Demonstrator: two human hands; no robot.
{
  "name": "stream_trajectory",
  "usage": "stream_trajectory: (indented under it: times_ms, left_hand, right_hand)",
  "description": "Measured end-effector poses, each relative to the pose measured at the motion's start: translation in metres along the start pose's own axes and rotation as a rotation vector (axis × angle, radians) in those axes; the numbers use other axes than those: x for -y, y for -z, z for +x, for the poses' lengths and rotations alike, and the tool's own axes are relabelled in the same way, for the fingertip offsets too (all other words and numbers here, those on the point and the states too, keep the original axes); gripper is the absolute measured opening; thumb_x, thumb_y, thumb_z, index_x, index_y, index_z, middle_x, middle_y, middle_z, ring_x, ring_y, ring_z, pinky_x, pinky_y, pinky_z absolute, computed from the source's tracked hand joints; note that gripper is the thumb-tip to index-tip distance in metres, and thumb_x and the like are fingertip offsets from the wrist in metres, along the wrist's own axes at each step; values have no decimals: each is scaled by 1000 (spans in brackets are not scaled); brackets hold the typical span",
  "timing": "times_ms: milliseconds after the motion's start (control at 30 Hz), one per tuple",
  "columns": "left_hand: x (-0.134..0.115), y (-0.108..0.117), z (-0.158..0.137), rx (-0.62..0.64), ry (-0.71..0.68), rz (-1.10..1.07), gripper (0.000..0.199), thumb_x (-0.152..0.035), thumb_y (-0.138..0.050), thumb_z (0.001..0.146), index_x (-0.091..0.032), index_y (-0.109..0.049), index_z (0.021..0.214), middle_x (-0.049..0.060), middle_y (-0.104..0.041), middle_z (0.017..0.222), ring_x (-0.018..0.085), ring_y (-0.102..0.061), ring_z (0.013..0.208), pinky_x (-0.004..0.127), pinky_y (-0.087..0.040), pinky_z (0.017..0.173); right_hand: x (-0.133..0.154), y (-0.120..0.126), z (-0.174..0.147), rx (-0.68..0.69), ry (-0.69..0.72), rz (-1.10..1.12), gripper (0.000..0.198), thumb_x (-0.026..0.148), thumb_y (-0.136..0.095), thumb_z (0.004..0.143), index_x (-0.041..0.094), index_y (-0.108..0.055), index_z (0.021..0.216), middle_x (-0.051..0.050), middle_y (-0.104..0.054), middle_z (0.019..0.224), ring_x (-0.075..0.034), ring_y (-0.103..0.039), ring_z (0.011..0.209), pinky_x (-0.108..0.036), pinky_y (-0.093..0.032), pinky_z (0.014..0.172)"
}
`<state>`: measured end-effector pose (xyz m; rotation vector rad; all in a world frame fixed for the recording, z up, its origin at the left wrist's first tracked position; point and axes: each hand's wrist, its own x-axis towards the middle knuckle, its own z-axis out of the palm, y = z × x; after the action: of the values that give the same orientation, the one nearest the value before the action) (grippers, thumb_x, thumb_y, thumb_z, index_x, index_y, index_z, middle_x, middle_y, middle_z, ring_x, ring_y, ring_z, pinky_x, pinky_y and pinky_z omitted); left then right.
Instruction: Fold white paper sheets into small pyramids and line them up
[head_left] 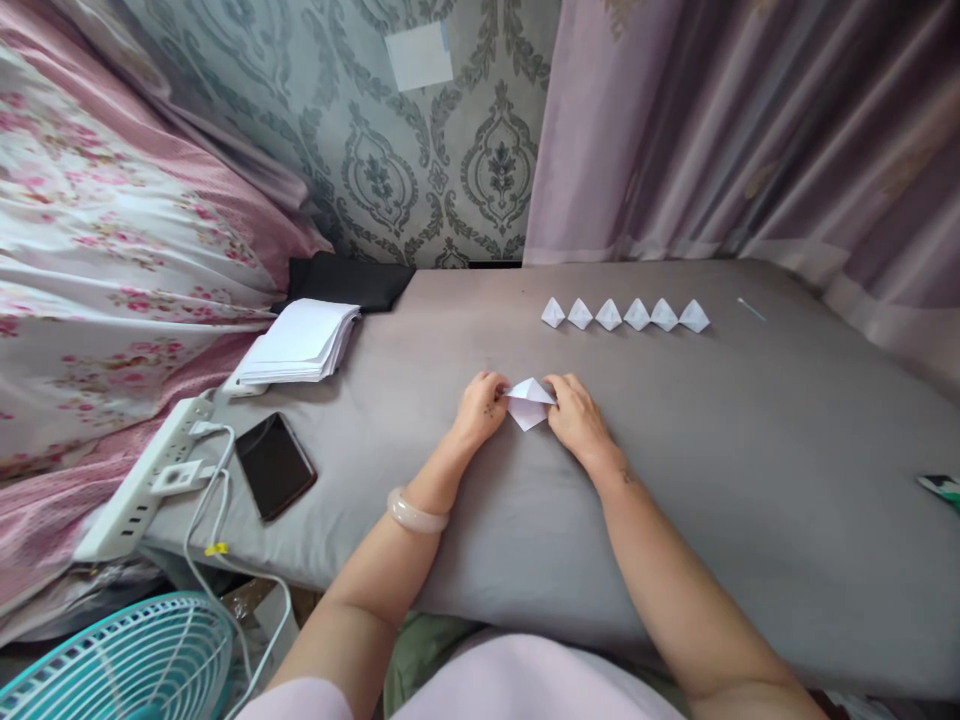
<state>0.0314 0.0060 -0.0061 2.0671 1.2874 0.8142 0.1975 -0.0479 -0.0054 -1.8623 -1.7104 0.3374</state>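
Six folded papers point(637, 315) sit beyond our left grip point(484, 405) and right grip point(576, 415), both pinching one paper piece point(529, 408); a phone point(276, 466) lies left, grey cloth point(750, 480) beneath, patterned wallpaper point(442, 190) behind.

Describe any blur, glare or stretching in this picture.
Head view, centre: the folded white paper between left hand and right hand looks fairly sharp; head view, right edge: the draped purple curtain looks soft and stretched; head view, left: the black rectangular phone shows faint sheen, no strong glare.
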Motion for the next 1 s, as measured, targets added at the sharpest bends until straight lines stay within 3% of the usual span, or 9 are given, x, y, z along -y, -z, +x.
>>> stream_trajectory:
  times_ms: [133,333,567,700,867,1000]
  left_hand:
    - [10,4,1,77,-154,102,29,-6,-48,76,-18,-61,99,8,-57,100,17,-55,82,30,-46,78]
    - [11,11,2,175,-313,254,25,-7,-43,83,-19,-60,98,8,-60,97,20,-56,94,30,-46,81]
    - [6,18,0,262,-394,420,35,-11,-39,90,-20,-58,118,8,-60,110,19,-57,100,28,-47,84]
    - [5,19,0,299,-417,504,36,-14,-36,92,-20,-60,118,9,-59,109,19,-57,96,28,-47,82]
    - [2,21,0,329,-472,590,40,-10,-34,91,-19,-63,117,10,-58,114,20,-55,96,30,-47,83]
    - [-1,24,-1,374,-473,607,48,-2,-37,82,-18,-61,121,11,-58,119,22,-54,101,32,-47,86]
  right_hand:
    - [0,6,-2,69,57,-57,49,4,-40,79,22,-58,121,-12,-58,113,-26,-58,104,-36,-46,86]
    - [0,8,-3,159,131,-141,56,5,-38,83,21,-51,135,-14,-54,118,-28,-52,107,-38,-43,89]
    - [7,10,-4,208,114,-329,52,11,-34,88,22,-51,136,-14,-52,123,-27,-48,107,-38,-41,88]
    - [6,13,-6,234,101,-381,52,12,-35,89,24,-50,138,-14,-51,123,-26,-49,106,-37,-41,89]
    - [-5,19,-4,246,123,-242,54,8,-44,80,24,-57,130,-12,-54,125,-25,-51,108,-36,-42,91]
    - [-15,19,3,150,-14,35,41,10,-46,80,19,-67,114,-8,-64,113,-19,-59,100,-31,-44,91]
